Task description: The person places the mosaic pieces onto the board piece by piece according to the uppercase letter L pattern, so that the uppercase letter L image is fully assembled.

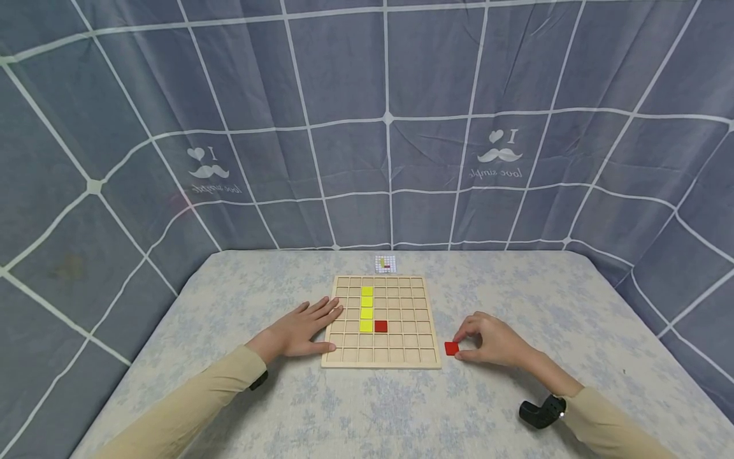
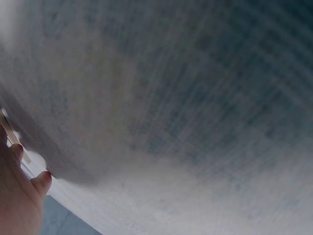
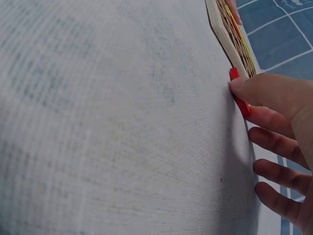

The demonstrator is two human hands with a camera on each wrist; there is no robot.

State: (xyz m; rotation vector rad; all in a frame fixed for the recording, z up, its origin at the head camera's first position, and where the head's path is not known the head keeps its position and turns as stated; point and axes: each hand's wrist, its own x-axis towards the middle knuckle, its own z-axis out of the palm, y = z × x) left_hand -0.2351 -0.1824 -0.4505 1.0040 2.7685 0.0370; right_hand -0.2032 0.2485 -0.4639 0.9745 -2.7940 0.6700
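Note:
In the head view a wooden grid board (image 1: 381, 366) lies flat on the table. A column of several yellow square tiles (image 1: 366, 313) fills cells left of its middle, with one red tile (image 1: 381, 326) right beside the lowest yellow one. My left hand (image 1: 301, 327) rests at the board's left edge, fingers spread and fingertips touching the frame. Off the board's right side, my right hand (image 1: 496, 342) pinches a second red square tile (image 1: 451, 349) between thumb and finger. In the right wrist view the thumb presses on that red tile (image 3: 239, 93) close to the tabletop; the other fingers are spread behind.
A small printed card (image 1: 385, 264) with a coloured grid pattern lies just behind the board. The table wears a pale blue floral cloth (image 1: 390, 408). Blue-grey curtains (image 1: 344, 159) with white lines stand behind and at both sides.

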